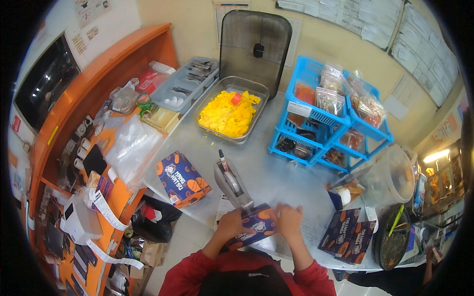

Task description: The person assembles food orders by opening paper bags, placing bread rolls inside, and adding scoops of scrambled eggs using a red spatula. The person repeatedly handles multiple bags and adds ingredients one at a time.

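At the front edge of the metal table, a dark blue printed carton [257,228] with orange patterns lies between my two hands. My left hand [231,223] is closed round its left end, fingers near the front of a grey tape dispenser [230,180]. My right hand [288,220] has curled fingers against the carton's right end; its fingertips are partly hidden. A marker [222,159] stands in the far end of the dispenser. Another blue and orange carton [181,178], closed, sits to the left of the dispenser.
Beyond stands a steel tray [201,127] of yellow food with a red scoop-like piece. A blue basket rack [316,117] of bagged items is to its right. Flat cartons [345,236], a clear tub [390,180] and a round dark tray [391,249] lie right; an orange counter [129,197] left.
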A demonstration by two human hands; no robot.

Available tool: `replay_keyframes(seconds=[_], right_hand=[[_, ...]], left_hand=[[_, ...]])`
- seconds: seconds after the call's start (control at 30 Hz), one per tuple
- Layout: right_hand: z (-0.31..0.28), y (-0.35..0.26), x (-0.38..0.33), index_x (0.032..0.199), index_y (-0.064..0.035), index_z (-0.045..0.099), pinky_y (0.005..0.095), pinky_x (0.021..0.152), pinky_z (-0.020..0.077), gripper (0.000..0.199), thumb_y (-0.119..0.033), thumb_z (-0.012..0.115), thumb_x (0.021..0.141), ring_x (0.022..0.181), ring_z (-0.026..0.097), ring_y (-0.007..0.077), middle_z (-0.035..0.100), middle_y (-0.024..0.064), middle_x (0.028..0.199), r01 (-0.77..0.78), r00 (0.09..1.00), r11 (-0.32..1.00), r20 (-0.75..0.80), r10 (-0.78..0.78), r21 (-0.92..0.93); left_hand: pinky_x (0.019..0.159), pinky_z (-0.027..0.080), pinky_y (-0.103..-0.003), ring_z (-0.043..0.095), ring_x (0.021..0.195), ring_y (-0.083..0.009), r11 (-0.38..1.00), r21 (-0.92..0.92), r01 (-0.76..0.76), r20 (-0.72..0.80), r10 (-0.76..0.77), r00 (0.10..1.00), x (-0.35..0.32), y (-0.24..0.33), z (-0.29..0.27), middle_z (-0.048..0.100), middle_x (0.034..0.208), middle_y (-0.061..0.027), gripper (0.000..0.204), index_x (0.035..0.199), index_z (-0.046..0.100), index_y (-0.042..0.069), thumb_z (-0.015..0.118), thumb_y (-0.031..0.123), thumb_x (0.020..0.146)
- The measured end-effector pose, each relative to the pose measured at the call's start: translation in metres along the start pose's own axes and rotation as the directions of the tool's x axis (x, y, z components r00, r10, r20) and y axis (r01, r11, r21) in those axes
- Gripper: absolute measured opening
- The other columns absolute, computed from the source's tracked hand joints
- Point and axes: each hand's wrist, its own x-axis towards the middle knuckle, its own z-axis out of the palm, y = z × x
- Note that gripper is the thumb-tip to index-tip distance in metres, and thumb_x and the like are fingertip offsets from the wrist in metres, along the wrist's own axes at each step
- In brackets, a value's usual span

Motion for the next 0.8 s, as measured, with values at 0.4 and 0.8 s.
replay_keyframes(seconds=[0.4, 0.8], right_hand=[[0.045, -0.001, 0.106, 0.096, -0.0187, 0.064, 0.0399, 0.083, 0.0339, 0.029, -0.03, 0.074, 0.071, 0.088, 0.06, 0.0217, 0.063, 0.0014, 0.089, 0.551, 0.759, 0.758, 0.168, -0.629, 0.349], [0.076, 0.011, 0.062, 0.093, 0.0021, 0.067, 0.031, 0.063, 0.0485, 0.044, -0.041, 0.066, 0.084, 0.068, 0.062, 0.0178, 0.068, 0.0107, 0.079, -0.406, 0.831, 0.467, 0.53, -0.171, 0.786]], left_hand=[[0.079, 0.047, -0.043, 0.061, 0.092, -0.037, 0.993, 0.008, -0.122, 0.177, 0.118, 0.977, -0.022, 0.014, 0.002, 0.063, 0.094, -0.0207, 0.078, 0.102, 0.058, -0.001, 0.081, 0.056, 0.055], [0.079, 0.048, -0.045, 0.061, 0.094, -0.038, 0.986, 0.141, -0.089, 0.16, 0.066, 0.985, -0.028, 0.004, 0.021, 0.063, 0.097, -0.0209, 0.084, 0.102, 0.057, -0.001, 0.078, 0.063, 0.053]])
